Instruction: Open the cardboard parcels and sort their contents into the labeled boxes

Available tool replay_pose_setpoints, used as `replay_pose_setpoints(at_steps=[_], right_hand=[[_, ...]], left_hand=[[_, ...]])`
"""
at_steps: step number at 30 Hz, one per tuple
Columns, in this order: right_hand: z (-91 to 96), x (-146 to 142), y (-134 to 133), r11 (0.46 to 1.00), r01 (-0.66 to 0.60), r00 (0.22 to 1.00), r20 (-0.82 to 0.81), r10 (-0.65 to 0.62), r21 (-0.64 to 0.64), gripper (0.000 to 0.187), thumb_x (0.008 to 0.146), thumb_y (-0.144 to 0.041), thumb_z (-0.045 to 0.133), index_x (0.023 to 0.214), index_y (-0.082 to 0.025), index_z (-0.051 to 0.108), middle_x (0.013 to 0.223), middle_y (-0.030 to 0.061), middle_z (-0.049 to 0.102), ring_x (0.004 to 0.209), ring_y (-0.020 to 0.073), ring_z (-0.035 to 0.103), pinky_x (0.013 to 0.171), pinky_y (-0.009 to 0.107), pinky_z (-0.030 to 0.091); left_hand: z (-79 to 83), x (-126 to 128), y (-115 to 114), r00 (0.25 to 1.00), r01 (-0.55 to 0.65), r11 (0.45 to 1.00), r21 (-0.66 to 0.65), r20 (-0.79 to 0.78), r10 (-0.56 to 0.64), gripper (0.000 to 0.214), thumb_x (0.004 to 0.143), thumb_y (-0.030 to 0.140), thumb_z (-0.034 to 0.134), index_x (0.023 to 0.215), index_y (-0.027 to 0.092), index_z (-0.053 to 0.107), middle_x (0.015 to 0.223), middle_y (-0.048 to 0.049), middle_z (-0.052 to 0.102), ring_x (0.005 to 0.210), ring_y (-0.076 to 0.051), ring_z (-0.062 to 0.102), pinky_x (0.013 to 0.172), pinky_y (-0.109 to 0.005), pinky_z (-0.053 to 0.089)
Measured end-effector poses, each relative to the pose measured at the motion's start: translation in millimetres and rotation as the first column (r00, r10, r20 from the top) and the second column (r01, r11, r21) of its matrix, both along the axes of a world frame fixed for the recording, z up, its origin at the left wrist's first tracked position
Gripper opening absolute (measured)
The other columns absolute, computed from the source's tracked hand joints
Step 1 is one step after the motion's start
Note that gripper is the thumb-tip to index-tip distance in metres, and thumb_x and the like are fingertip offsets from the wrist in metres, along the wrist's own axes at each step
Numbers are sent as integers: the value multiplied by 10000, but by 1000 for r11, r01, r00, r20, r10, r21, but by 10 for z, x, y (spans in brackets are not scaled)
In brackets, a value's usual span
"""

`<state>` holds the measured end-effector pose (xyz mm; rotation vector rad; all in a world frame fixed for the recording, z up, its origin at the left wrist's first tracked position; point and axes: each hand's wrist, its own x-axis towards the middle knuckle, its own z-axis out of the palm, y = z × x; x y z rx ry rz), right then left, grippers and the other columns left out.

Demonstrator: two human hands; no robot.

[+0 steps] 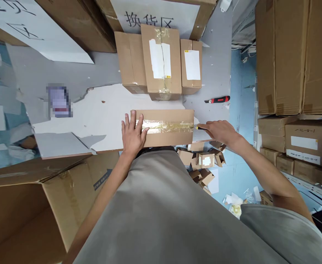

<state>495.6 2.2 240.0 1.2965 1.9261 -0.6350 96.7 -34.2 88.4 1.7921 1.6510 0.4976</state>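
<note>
Head view. We note a long closed carton (167,138) lying flat on the surface (216,79) along the edge nearest the body, its long axis running left to right across the wearer's front. A strip of clear tape (174,127) follows that axis down the middle of the top face, reaching the right end.

Left grip (133,135): spread, fingers pointing away from the body, palm down over the carton's left end. Right grip (220,130): pinched around a small, mostly hidden tool (202,128), just beyond the right end.

Key relation, in our judgement: the carton lies directly left of the right grip, with the tool pointing at the end of the tape, nearly in line with the long axis. The left grip is nearer, already touching; we cannot tell whether the tool's tip makes contact. Both ends look alike, so we assign no front.
</note>
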Motion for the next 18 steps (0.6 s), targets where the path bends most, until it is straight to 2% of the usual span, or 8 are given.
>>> replay_pose_setpoints(at_steps=[4, 10, 14, 18], right_hand=[[-101, 161, 1, 999, -25, 997, -75, 26, 23, 587, 1226, -241, 358, 1760, -385, 553, 1300, 110, 840, 944, 260, 769, 697, 345, 301], [-175, 228, -135, 997, 8, 984, -181, 6, 72, 570, 1208, -227, 386, 1717, -358, 606, 1280, 99, 849, 874, 236, 744, 650, 332, 242], [-139, 131, -241, 989, 82, 932, -362, -34, 119, 557, 1212, -233, 397, 1709, -347, 620, 1277, 93, 853, 826, 209, 716, 638, 313, 267], [-35, -173, -229, 977, 143, 849, -527, -40, 156, 558, 1204, -221, 430, 1712, -360, 616, 1222, 71, 851, 883, 201, 711, 646, 298, 306]], left_hand=[[-26, -16, -3, 1000, 7, 1000, 7, -8, -7, 870, 1121, 816, 433, 1792, 268, 513, 1938, -160, 285, 1839, -446, 90, 1454, -746, 82], [-101, -127, -12, 999, 34, 999, 19, 3, -34, 846, 1130, 794, 448, 1802, 281, 495, 1941, -160, 281, 1840, -442, 86, 1448, -747, 139], [-184, -393, 17, 998, 52, 998, 47, 37, -54, 850, 1139, 789, 428, 1819, 279, 462, 1957, -145, 241, 1840, -417, 117, 1464, -700, 177], [-284, -775, 68, 994, 47, 997, 57, 96, -52, 881, 1142, 799, 394, 1846, 270, 397, 1969, -137, 199, 1842, -367, 149, 1483, -637, 193]])
